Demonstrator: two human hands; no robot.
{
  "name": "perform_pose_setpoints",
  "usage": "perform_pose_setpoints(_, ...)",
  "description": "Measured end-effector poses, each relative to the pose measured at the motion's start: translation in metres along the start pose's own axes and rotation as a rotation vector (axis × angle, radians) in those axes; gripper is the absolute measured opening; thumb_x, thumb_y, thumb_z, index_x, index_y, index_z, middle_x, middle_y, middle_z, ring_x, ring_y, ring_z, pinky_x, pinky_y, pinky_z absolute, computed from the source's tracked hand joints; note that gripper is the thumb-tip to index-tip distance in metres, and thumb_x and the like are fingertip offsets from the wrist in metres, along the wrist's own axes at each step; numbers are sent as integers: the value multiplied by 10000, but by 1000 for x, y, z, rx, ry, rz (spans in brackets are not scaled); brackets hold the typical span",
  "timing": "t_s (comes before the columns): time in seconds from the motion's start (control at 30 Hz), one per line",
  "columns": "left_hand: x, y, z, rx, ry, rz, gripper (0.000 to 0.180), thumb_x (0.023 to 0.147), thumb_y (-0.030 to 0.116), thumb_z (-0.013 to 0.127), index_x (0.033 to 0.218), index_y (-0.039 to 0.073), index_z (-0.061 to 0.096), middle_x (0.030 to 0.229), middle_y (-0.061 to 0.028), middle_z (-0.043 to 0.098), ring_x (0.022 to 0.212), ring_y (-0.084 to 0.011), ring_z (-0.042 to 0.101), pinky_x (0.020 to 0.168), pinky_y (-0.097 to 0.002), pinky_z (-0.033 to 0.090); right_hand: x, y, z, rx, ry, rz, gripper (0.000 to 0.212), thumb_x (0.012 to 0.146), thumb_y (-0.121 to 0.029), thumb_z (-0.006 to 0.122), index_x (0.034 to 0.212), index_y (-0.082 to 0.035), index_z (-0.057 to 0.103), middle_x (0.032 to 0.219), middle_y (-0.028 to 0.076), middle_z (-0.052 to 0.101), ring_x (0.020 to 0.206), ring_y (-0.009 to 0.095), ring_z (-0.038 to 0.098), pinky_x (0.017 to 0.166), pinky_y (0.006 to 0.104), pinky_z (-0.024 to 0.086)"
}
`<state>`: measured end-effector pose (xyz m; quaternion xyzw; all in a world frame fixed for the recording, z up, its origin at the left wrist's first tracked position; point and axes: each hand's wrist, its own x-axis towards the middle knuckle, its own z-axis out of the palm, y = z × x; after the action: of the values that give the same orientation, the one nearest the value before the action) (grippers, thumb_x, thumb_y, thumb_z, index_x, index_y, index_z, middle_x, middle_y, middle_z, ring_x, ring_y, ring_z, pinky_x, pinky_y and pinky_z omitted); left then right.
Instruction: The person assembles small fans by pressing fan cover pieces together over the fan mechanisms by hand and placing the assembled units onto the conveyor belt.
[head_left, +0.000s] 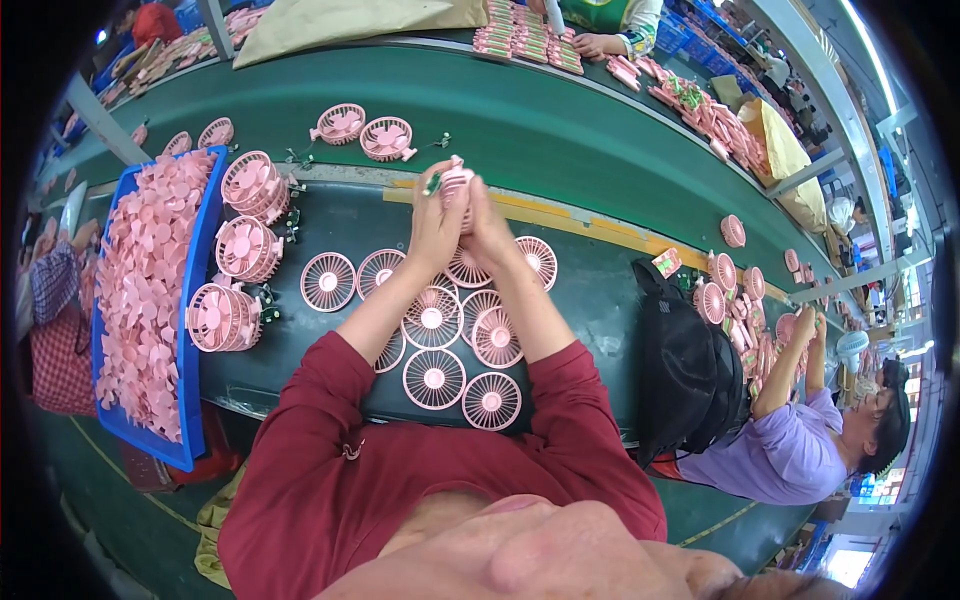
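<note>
Near the table's far edge, my left hand [434, 228] and my right hand [488, 232] are closed from both sides around a small pink fan head [458, 190]. Its ribbed side faces up, and a bit of green shows beside it; my fingers and palms hide the rest. Under and around my forearms lie several round pink fan grilles, such as one grille [434, 378] near me and another grille [328, 281] to the left. Some overlap, and my arms cover parts of them.
A blue tray [205, 400] of pink fan blades stands left, beside stacked fan housings [250, 250] with wires. Beyond runs a green conveyor belt [560, 130] carrying fan housings [387, 138]. A black bag [685, 360] sits right. Co-workers are at the right [780, 440] and across the belt.
</note>
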<state>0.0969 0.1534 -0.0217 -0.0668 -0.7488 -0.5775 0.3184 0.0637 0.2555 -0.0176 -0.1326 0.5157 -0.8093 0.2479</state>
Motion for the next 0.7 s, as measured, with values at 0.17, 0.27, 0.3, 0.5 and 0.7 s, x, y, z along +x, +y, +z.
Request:
perform_pose_setpoints(0.17,42,-19,-6,386,-157,71,444,927,256,573,1266,-22,503,1302,-245,505,1241,-413,450,1069,-482,335,25,-59,-79,-887,465,-372,571,926,-373,627,1331,-2,472,1146,212,621,1112,312,585,929,395,466)
perform_pose_setpoints(0.27,86,-41,-18,557,-145,207,438,814,29,600,1242,-26,527,1266,-247,542,1216,-411,495,1078,-467,373,5,-61,-110,-1460,735,-521,668,817,-321,739,1349,-20,470,1387,308,425,1249,495,425,1014,521,393)
perform_pose_setpoints(0.3,98,-51,-27,626,-152,230,454,788,-20,598,1237,-22,536,1267,-248,545,1215,-407,503,1079,-462,385,-6,-57,-106,-1540,724,-606,671,799,-309,756,1342,-23,483,1414,314,389,1265,504,402,1027,514,389)
perform_pose_setpoints(0.5,132,-100,-39,1053,-414,182,330,876,101,545,1188,142,642,1314,-135,586,1287,-355,498,1013,-458,458,-68,-29,-30,-1479,-38,-425,760,664,-319,835,1329,-100,538,1282,230,533,1197,396,492,1049,477,394)
perform_pose_setpoints(0.7,143,-87,-42,1008,-336,315,78,896,137,543,949,123,599,870,-82,656,935,-292,646,806,-492,493,-70,-27,-32,-1414,-81,-339,790,625,-313,862,1321,-99,557,1246,191,560,1170,374,510,992,456,429)
